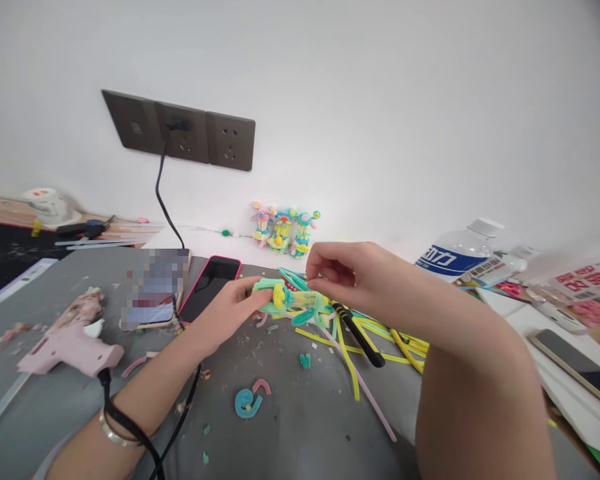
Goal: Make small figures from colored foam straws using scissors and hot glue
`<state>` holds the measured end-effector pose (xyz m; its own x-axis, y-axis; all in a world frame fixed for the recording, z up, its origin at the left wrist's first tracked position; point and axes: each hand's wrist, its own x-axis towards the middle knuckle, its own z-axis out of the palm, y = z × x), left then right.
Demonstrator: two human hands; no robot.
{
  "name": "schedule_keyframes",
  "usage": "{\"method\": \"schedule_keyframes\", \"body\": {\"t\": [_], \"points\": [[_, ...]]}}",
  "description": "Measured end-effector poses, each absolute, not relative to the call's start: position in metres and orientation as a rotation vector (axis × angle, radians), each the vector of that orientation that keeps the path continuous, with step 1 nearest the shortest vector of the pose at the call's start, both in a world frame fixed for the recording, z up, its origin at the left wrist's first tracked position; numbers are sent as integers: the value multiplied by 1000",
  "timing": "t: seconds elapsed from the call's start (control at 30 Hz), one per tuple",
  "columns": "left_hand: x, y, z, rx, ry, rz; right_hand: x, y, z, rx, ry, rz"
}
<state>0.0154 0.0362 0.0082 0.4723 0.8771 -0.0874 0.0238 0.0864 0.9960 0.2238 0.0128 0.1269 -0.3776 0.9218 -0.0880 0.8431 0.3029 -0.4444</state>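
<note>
My left hand [230, 307] grips one end of a small green and yellow pipe-cleaner figure [287, 300] just above the grey mat [300, 413]. My right hand [347, 270] comes from the right and pinches the figure's top with thumb and fingertips. A black-handled tool [357, 333] lies on the mat just below the right hand, on top of loose yellow, green and pink pipe cleaners [380, 340].
A pink glue gun [70, 340] lies at the left with its black cord [170, 200] running to the wall socket [180, 137]. A phone with a red case [213, 287], finished figures [283, 230] by the wall, water bottles [460, 257], another phone [575, 363] and a blue spiral piece [247, 400] lie around.
</note>
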Motion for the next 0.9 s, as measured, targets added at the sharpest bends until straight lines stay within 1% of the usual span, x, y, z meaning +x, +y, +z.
{"method": "schedule_keyframes", "body": {"t": [0.2, 0.3, 0.43, 0.73, 0.9], "points": [[17, 38, 12, 1087, 828, 859, 244, 6, 134, -1753, -2290, 583], [16, 38, 9, 1064, 813, 845, 253, 6, 133, -1796, -2315, 599], [16, 39, 4, 1098, 911, 839, 256, 7, 127, -1799, -2366, 612], [17, 39, 8, 1178, 898, 860, 231, 9, 113, -1881, -2443, 670], [18, 39, 9, 1198, 932, 920, 210, 15, 104, -1984, -2501, 840]]}}
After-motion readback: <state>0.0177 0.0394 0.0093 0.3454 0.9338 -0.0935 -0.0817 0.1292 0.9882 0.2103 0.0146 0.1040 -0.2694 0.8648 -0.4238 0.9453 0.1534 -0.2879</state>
